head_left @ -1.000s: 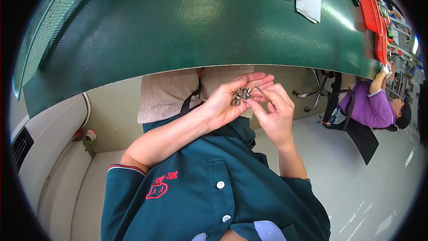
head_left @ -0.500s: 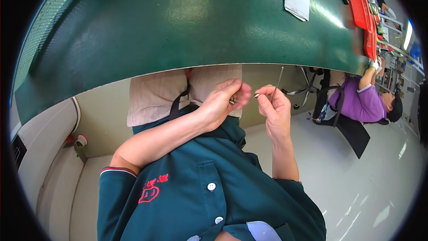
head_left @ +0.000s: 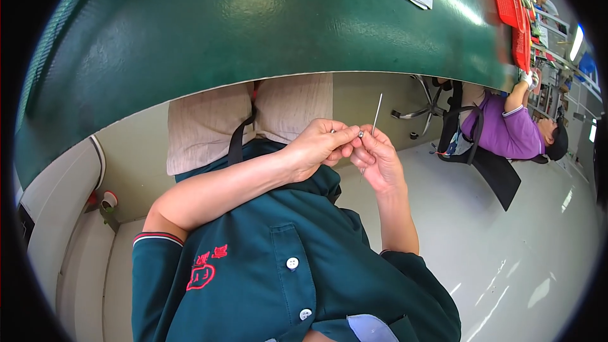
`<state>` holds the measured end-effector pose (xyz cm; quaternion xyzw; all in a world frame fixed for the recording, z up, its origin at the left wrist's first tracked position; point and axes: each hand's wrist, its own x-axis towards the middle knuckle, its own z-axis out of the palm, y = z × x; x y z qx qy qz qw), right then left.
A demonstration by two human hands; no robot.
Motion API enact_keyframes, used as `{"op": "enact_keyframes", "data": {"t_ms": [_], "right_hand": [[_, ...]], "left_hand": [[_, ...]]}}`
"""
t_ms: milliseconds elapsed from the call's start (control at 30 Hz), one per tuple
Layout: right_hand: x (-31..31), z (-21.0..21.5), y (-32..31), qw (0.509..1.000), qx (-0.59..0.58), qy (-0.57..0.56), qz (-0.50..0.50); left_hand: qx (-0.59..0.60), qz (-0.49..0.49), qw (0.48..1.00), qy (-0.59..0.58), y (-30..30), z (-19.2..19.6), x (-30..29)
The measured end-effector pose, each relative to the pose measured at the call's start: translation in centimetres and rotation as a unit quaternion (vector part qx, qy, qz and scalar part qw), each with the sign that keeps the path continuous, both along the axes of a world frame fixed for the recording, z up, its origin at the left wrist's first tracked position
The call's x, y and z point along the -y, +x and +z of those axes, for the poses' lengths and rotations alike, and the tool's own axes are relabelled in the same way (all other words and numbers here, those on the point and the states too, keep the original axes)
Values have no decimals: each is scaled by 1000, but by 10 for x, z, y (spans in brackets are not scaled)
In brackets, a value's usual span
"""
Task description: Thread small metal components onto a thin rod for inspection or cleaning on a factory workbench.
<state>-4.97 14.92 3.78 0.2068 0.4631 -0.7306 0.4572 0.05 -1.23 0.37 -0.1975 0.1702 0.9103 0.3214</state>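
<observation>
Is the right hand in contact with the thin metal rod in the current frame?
Touching. The head view shows the thin metal rod gripped in the right hand, its upper length sticking out past the grip.

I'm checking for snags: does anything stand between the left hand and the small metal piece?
Nothing visible does. The left hand meets the right hand at the small metal piece. The thin rod in the right hand passes just to the piece's right, not between them.

Left hand curled, right hand pinching
</observation>
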Motion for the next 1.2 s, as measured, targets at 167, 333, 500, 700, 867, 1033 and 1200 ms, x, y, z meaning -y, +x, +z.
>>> {"op": "enact_keyframes", "data": {"t_ms": [167,333,500,700,867,1033,1200], "right_hand": [[-1,-2,1,1000,-1,3,3],[-1,-2,1,1000,2,4,-3],[1,1,2,1000,-7,9,-4],[4,11,1,997,-66,34,29],[12,22,-1,988,-120,62,72],[23,57,-11,864,-484,101,-92],[38,58,-9,748,-652,110,-59]], "left_hand": [[6,-2,1000,4,0,-3,-1],[5,-2,1000,-1,0,-4,-1],[11,-10,1000,12,-1,-5,1],[-3,-22,999,30,-2,1,6],[-68,-32,997,-11,-1,5,13],[-65,16,997,-48,-1,17,30],[-34,76,995,-48,-3,18,44]]}}
